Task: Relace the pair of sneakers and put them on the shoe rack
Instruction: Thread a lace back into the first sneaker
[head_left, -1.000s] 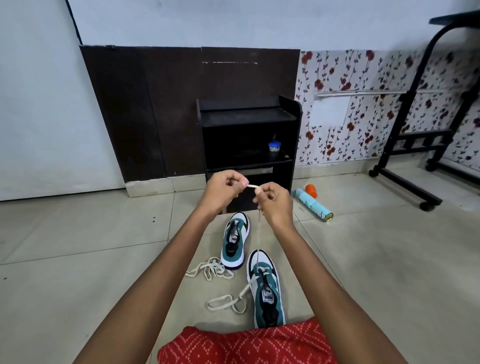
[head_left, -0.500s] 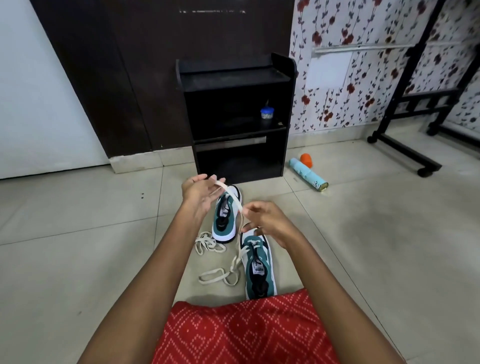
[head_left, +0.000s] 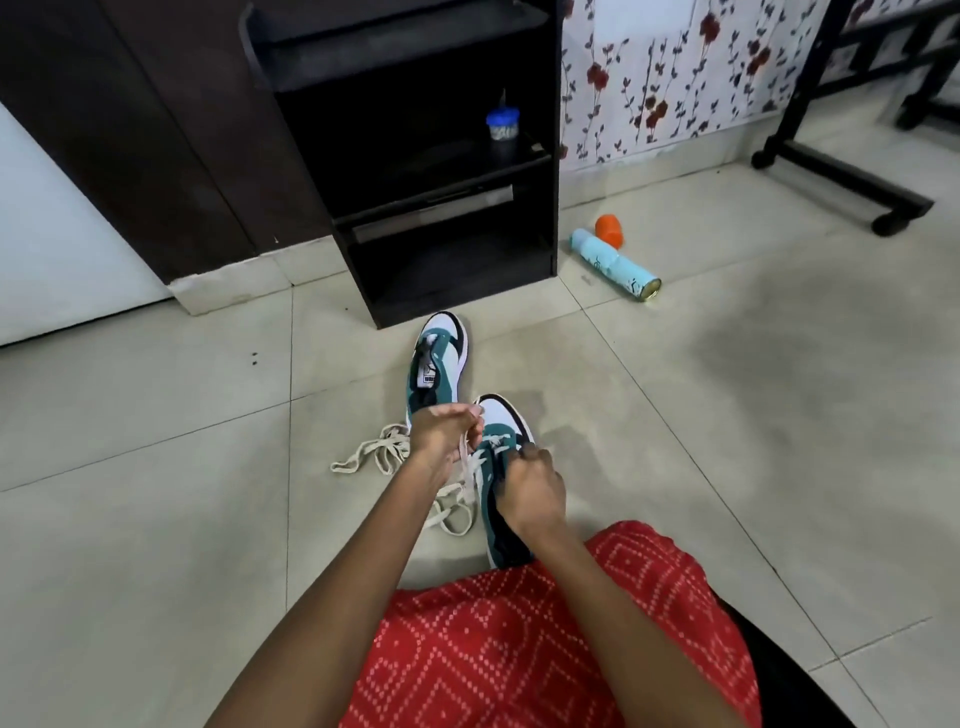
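I am sitting on the tiled floor (head_left: 156, 519) with the near sneaker (head_left: 503, 418) pointing its white toe away from me, just beyond the red patterned cloth (head_left: 545, 649) over my lap. My left hand (head_left: 445, 431) is clenching a cream lace (head_left: 466, 470) between thumb and curled fingers, holding it up just left of the shoe's toe end — the lace is running down from my fist and trailing into loops on the tiles beside the shoe. My right hand (head_left: 535, 488) is curling down over the middle of the same sneaker, gripping it at the eyelets; my fingertips are hiding there, so I cannot tell whether a lace end is also pinched under them. The far sneaker (head_left: 439, 364) is standing a little farther off and to the left, its toe close to the foot of the black shoe rack (head_left: 452, 270), its heel hidden behind my left hand. A loose lace (head_left: 371, 457) is lying tangled on the floor left of my left wrist. A small blue-lidded jar (head_left: 502, 123) is sitting on the rack's middle shelf. Right of the rack a pale blue can (head_left: 615, 265) is lying on its side with an orange cap (head_left: 609, 229) just beyond it — and farther right a black wheeled stand (head_left: 841, 174) is resting on the tiles.
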